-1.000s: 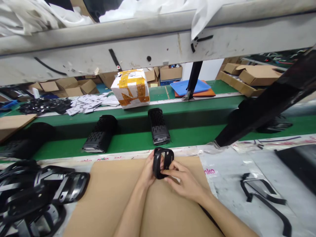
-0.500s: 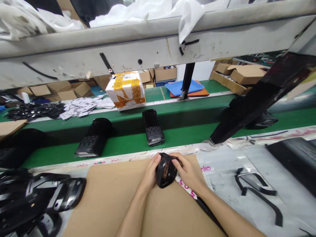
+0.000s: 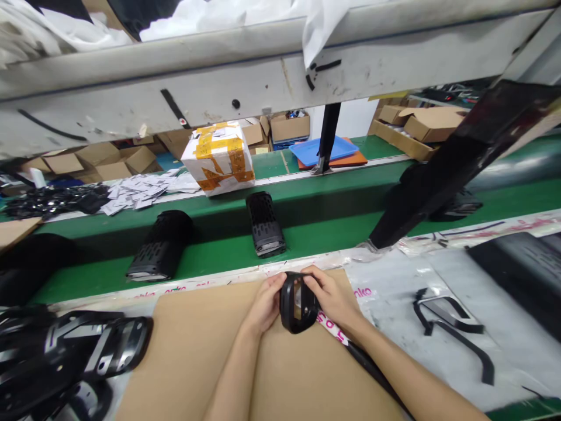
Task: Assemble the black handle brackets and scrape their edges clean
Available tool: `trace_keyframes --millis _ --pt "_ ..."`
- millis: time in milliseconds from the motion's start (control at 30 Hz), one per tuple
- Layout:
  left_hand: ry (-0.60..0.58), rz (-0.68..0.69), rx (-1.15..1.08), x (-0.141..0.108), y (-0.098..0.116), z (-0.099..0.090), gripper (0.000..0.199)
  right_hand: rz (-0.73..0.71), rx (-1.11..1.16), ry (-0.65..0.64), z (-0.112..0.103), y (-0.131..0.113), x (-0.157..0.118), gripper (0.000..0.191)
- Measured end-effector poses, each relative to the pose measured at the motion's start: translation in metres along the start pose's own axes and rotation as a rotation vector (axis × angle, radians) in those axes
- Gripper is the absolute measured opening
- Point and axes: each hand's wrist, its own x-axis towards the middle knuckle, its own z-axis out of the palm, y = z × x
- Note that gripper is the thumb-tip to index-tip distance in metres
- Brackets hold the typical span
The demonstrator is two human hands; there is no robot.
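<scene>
A black plastic frame-like part (image 3: 287,310) with an opening through it is held up between both hands above the cardboard sheet (image 3: 201,351). My left hand (image 3: 267,301) grips its left side, fingers closed at the upper edge. My right hand (image 3: 329,295) pinches its upper right rim with the thumb on top. Below the right hand runs a black strip (image 3: 368,368) with pink-lettered white film beside it; its far end is hidden near the hand. Loose black foam strips (image 3: 468,345) lie right of the cardboard.
Black plastic parts (image 3: 65,356) are piled at the left. Perforated black covers (image 3: 265,228) lie on the green conveyor (image 3: 219,251) ahead. A taped white box (image 3: 219,158) stands behind it. A dark slanted post (image 3: 421,181) rises at the right, under an overhead beam (image 3: 245,76).
The black part has turned slightly in my hands, so its opening shows more. Both hands keep hold of it. The whole view has shifted a little.
</scene>
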Motion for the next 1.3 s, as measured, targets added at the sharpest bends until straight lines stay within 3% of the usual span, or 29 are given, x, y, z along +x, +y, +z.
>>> trace_keyframes --millis 233,500,733,900,1033,1167,1300 --pt "-0.125 -0.043 -0.006 -0.001 -0.003 -0.006 0.029 0.103 0.231 -0.007 -0.002 0.001 0.005 0.041" --pt "-0.337 -0.352 -0.279 -0.008 -0.007 0.004 0.045 0.300 0.508 -0.192 -0.005 -0.017 -0.001 0.046" --pt "-0.312 -0.198 -0.348 -0.007 -0.020 0.008 0.039 0.331 0.585 -0.177 -0.011 -0.008 0.001 0.049" --pt "-0.237 -0.067 -0.178 -0.006 -0.020 0.005 0.046 0.332 0.569 -0.180 -0.009 -0.003 0.002 0.055" --pt "-0.121 0.015 0.015 -0.008 -0.008 0.010 0.043 0.307 0.535 -0.043 -0.007 -0.002 0.006 0.048" --pt "-0.103 0.054 0.413 -0.013 -0.002 0.012 0.044 0.280 0.513 0.109 -0.005 -0.001 0.009 0.048" --pt "-0.011 0.146 0.873 -0.018 -0.003 0.011 0.039 0.264 0.500 0.156 -0.006 0.002 0.010 0.047"
